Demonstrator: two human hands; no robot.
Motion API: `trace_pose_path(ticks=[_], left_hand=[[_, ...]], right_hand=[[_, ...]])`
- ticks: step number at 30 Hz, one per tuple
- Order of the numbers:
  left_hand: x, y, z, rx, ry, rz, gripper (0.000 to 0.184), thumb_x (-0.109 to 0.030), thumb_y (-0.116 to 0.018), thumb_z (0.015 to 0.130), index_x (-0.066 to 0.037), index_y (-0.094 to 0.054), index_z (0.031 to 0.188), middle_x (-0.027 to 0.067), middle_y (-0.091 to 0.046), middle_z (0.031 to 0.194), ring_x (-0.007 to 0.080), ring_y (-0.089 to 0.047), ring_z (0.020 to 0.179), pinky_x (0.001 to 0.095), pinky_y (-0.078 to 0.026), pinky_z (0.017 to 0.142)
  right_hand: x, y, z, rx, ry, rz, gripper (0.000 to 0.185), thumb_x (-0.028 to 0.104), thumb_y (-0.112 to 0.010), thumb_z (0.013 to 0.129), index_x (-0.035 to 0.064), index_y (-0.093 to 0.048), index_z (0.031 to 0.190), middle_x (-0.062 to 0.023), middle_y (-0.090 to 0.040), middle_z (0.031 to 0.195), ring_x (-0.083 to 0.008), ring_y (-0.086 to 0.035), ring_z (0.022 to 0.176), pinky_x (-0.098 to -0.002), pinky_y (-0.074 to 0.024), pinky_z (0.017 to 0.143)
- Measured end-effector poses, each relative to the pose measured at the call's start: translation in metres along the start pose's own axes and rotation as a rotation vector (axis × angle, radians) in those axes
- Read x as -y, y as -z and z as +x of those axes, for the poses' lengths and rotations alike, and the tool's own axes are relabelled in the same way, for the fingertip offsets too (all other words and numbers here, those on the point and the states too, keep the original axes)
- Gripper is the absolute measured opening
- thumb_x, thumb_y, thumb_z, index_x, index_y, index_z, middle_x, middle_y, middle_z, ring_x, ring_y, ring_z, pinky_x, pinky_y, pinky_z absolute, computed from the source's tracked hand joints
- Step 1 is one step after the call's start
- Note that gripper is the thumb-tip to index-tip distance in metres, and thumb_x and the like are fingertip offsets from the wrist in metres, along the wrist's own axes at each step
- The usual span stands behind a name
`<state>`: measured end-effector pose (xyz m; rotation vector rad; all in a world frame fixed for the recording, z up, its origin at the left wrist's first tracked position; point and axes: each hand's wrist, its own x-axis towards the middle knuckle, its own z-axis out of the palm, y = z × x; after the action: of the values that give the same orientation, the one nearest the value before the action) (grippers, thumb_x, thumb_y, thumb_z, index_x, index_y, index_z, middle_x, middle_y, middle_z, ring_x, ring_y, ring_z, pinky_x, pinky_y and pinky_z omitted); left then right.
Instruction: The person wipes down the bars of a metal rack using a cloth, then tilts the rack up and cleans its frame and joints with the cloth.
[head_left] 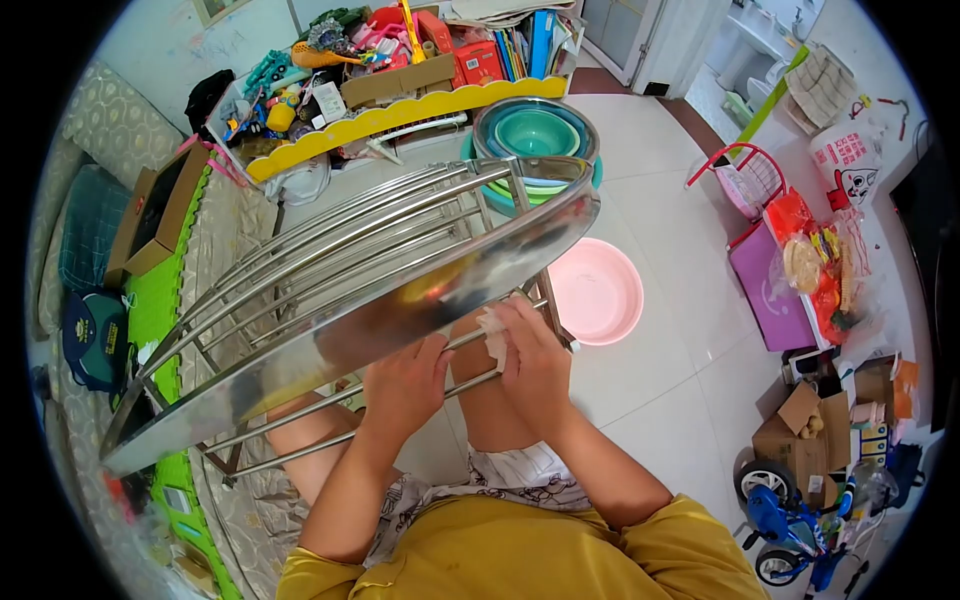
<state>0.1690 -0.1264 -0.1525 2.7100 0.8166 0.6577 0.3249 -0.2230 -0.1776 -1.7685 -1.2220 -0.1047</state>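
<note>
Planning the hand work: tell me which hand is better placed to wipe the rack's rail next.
Probably the right hand: its fingers hold the white tissue, while the left hand is on the metal rail, placed to steady it.

No text is clearly legible: red characters on the white container (pixel 846 166) and yellow lettering on the dark cap (pixel 97 345) are unclear.
</note>
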Motion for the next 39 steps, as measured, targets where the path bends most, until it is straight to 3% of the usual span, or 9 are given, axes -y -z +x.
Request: trace_pose_path(ticks=[6, 17, 22, 24, 33, 35, 36, 38, 39], left_hand=[[0.002, -0.002, 0.0, -0.024, -0.023, -0.005, 0.008, -0.017, -0.062, 0.093, -0.01, -0.061, 0.096, 0.007, -0.064, 0.076, 0.03, -0.062, 0.069, 0.042, -0.049, 0.059], [0.002, -0.001, 0.0, -0.04, -0.054, 0.055, 0.012, -0.02, -0.064, 0.093, -0.01, -0.058, 0.09, 0.0044, -0.061, 0.075, 0.0245, -0.063, 0.071, 0.0374, -0.051, 0.061], [0.003, 0.001, -0.001, -0.063, -0.069, 0.049, 0.013, -0.021, -0.064, 0.093, -0.01, -0.058, 0.09, 0.0048, -0.062, 0.076, 0.0247, -0.064, 0.073, 0.0374, -0.051, 0.061], [0.003, 0.003, -0.003, 0.006, 0.022, 0.014, 0.012, -0.02, -0.062, 0.094, -0.009, -0.062, 0.099, 0.0108, -0.065, 0.078, 0.0328, -0.064, 0.071, 0.0436, -0.05, 0.061], [0.005, 0.004, 0.001, -0.015, 0.018, -0.043, 0.014, -0.022, -0.064, 0.093, -0.009, -0.062, 0.092, 0.0125, -0.064, 0.071, 0.0354, -0.063, 0.064, 0.045, -0.049, 0.057], [0.006, 0.003, 0.001, -0.011, 0.022, -0.051, 0.014, -0.022, -0.064, 0.093, -0.009, -0.061, 0.092, 0.0128, -0.064, 0.071, 0.0355, -0.063, 0.064, 0.045, -0.049, 0.057], [0.006, 0.003, 0.0, -0.003, 0.031, -0.061, 0.014, -0.022, -0.064, 0.093, -0.008, -0.061, 0.092, 0.0132, -0.064, 0.071, 0.0355, -0.063, 0.065, 0.0451, -0.048, 0.057], [0.005, 0.003, 0.0, -0.016, 0.023, -0.063, 0.014, -0.022, -0.064, 0.093, -0.009, -0.061, 0.092, 0.0132, -0.064, 0.071, 0.0357, -0.063, 0.065, 0.0452, -0.048, 0.058], [0.005, 0.003, 0.0, -0.028, 0.015, -0.065, 0.013, -0.022, -0.064, 0.093, -0.009, -0.061, 0.092, 0.0133, -0.064, 0.071, 0.0358, -0.063, 0.065, 0.0453, -0.048, 0.058]], right_hand=[[0.017, -0.004, -0.004, 0.095, 0.096, 0.016, 0.052, -0.006, -0.058, 0.08, 0.008, -0.055, 0.131, -0.0111, -0.058, 0.12, -0.0338, -0.06, 0.104, -0.0409, -0.0542, 0.085], [-0.007, 0.009, 0.011, 0.016, 0.047, 0.032, 0.039, -0.013, -0.059, 0.082, 0.0022, -0.065, 0.117, -0.0171, -0.064, 0.122, -0.0362, -0.067, 0.103, -0.0397, -0.0568, 0.083], [-0.008, 0.009, 0.009, -0.037, -0.037, 0.022, 0.036, -0.008, -0.059, 0.084, 0.0047, -0.065, 0.117, -0.0168, -0.063, 0.126, -0.0384, -0.065, 0.107, -0.0433, -0.0551, 0.087], [-0.008, 0.005, 0.006, -0.048, -0.036, 0.018, 0.035, -0.008, -0.059, 0.084, 0.0041, -0.065, 0.116, -0.0173, -0.063, 0.126, -0.0388, -0.065, 0.108, -0.0437, -0.055, 0.088], [0.016, 0.002, -0.006, 0.109, 0.026, 0.192, 0.03, -0.002, -0.059, 0.088, 0.0009, -0.064, 0.118, -0.0178, -0.065, 0.121, -0.0386, -0.064, 0.107, -0.0435, -0.0538, 0.089], [0.015, 0.008, -0.014, 0.051, 0.0, 0.295, 0.031, -0.006, -0.064, 0.087, 0.0011, -0.067, 0.118, -0.0162, -0.066, 0.121, -0.0225, -0.07, 0.095, -0.0307, -0.0565, 0.076], [0.014, 0.01, -0.02, 0.051, 0.001, 0.295, 0.031, -0.006, -0.064, 0.087, 0.0011, -0.067, 0.118, -0.0162, -0.066, 0.121, -0.0225, -0.07, 0.095, -0.0307, -0.0565, 0.076], [0.011, 0.013, -0.028, 0.023, -0.37, 0.519, 0.028, -0.006, -0.064, 0.089, -0.0001, -0.068, 0.116, -0.016, -0.067, 0.118, -0.0164, -0.069, 0.091, -0.0266, -0.0552, 0.074], [0.008, 0.014, -0.028, 0.024, -0.37, 0.52, 0.028, -0.006, -0.064, 0.089, -0.0001, -0.068, 0.116, -0.016, -0.067, 0.118, -0.0164, -0.069, 0.091, -0.0266, -0.0552, 0.074]])
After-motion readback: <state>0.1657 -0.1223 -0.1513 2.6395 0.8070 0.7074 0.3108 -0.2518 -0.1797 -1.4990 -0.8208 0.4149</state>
